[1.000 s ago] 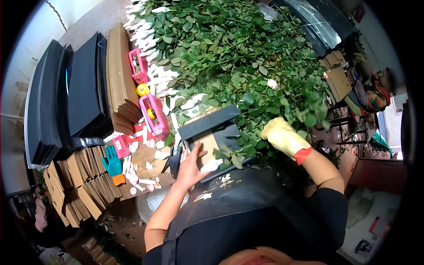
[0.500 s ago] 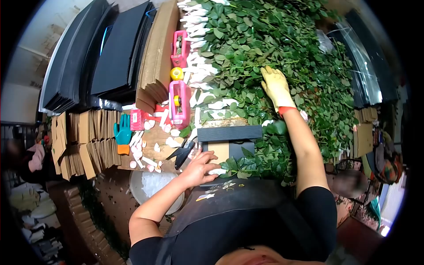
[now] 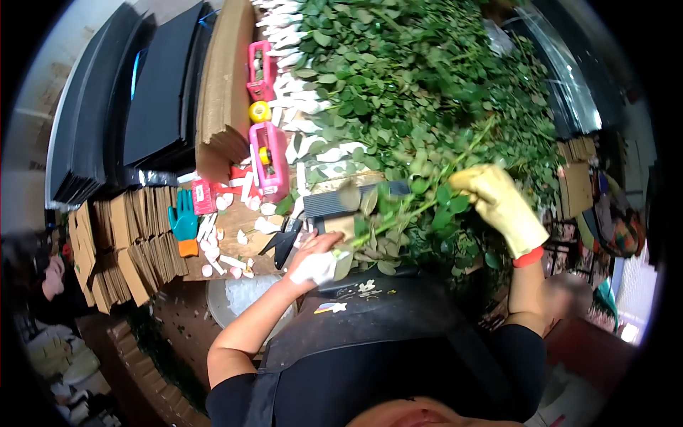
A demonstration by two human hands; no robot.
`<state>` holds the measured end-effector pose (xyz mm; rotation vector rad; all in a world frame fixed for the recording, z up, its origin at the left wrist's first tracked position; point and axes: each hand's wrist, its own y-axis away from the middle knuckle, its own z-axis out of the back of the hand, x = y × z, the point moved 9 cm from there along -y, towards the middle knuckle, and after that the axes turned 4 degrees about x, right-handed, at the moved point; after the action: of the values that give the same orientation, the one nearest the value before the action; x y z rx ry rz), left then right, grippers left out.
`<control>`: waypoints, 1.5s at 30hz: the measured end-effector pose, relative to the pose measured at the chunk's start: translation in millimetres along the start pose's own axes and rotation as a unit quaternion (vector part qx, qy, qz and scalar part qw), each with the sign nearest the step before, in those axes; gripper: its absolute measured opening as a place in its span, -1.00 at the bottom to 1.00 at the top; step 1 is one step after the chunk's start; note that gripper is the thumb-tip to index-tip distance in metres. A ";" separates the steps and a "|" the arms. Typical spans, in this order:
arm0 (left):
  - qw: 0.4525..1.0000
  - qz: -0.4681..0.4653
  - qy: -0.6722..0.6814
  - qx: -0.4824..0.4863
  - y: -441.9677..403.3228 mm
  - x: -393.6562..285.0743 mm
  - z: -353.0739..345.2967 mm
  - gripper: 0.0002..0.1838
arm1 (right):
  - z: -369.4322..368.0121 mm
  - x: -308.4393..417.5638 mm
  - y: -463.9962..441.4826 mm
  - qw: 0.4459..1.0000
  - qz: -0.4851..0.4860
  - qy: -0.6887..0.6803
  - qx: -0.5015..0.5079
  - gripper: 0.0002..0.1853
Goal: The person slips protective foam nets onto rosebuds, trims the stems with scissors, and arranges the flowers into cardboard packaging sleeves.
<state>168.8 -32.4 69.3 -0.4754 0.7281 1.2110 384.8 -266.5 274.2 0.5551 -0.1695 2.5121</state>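
My right hand point(image 3: 491, 203), in a pale yellow glove with a red cuff, is closed round a leafy green rose stem point(image 3: 402, 215). The stem slants down to the left, and a white wrapped head point(image 3: 315, 269) at its end covers part of my bare left hand point(image 3: 311, 249). The left fingers lie stretched out on the tan card point(image 3: 340, 226), beside black-handled scissors point(image 3: 286, 242). Just beyond stands a black ridged strip point(image 3: 331, 204), partly hidden by leaves. More leafy stems point(image 3: 413, 78) with white-wrapped heads point(image 3: 288, 39) are heaped across the table.
Two pink tape dispensers point(image 3: 269, 164) and a yellow tape roll point(image 3: 260, 112) line the left side. Beyond them stand cardboard point(image 3: 224, 78) and black sheets point(image 3: 163, 92). Folded cardboard pieces point(image 3: 131, 235), a teal glove point(image 3: 183, 213) and a bowl point(image 3: 217, 306) are nearer.
My right hand has come from the heap toward me and to the right, with a rose stem in it. The white head now overlaps my left hand. The whole view has shifted slightly.
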 end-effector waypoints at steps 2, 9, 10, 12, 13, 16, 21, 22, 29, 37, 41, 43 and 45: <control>0.996 0.026 0.087 -0.021 3.2 3.1 5.0 0.00 | -45.8 -13.6 31.4 0.998 -0.013 0.003 0.064 -0.80; 0.995 -0.001 0.028 -0.096 10.2 -3.5 7.2 0.14 | -57.8 -14.6 77.6 0.978 -0.043 0.062 -0.196 -0.85; 0.994 0.018 0.038 -0.098 8.0 -6.1 12.3 0.30 | -54.2 -19.3 79.1 0.979 -0.057 0.006 -0.198 -0.72; 0.979 0.103 0.157 -0.083 17.3 20.1 -4.4 0.48 | -55.0 -40.1 69.9 0.986 -0.117 0.057 -0.109 -0.64; 0.985 0.051 0.118 -0.116 15.1 8.9 3.4 0.58 | -34.9 -34.5 65.1 0.981 -0.074 0.034 -0.175 -0.62; 0.976 0.034 0.166 -0.135 12.4 2.2 8.3 0.47 | 29.5 10.2 33.0 0.942 0.039 0.114 -0.315 -0.64; 0.998 -0.021 0.042 -0.052 6.3 -8.5 4.2 -0.39 | -18.3 -106.0 -51.1 0.946 -0.229 0.228 -0.037 -0.75; 0.998 -0.035 0.015 -0.041 3.8 -11.2 5.4 -0.49 | 0.4 -78.0 -49.4 0.950 -0.073 0.163 -0.257 -0.69; 0.999 -0.004 0.028 -0.030 4.7 -13.5 7.1 -0.57 | 21.1 -34.4 16.9 0.953 -0.059 -0.007 -0.297 -0.48; 0.997 0.003 0.068 -0.032 2.9 -12.1 5.9 -0.61 | 40.5 -71.7 34.4 0.932 -0.117 0.162 -0.303 -0.59; 0.999 -0.005 0.037 -0.017 -3.9 -14.0 6.6 -0.60 | 51.3 -62.5 42.0 0.897 -0.083 0.232 -0.368 -0.58; 0.999 -0.017 0.026 -0.014 3.7 -12.5 3.8 -0.46 | 57.8 -8.3 43.2 0.923 -0.012 0.215 -0.319 -0.56; 0.991 0.070 0.107 -0.031 6.9 -14.0 10.9 -0.34 | 32.9 -7.0 48.4 0.971 -0.001 0.113 -0.212 -0.52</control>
<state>162.4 -32.2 87.3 -0.6213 0.9198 1.3292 375.3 -318.2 300.9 0.0941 -0.5977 2.4113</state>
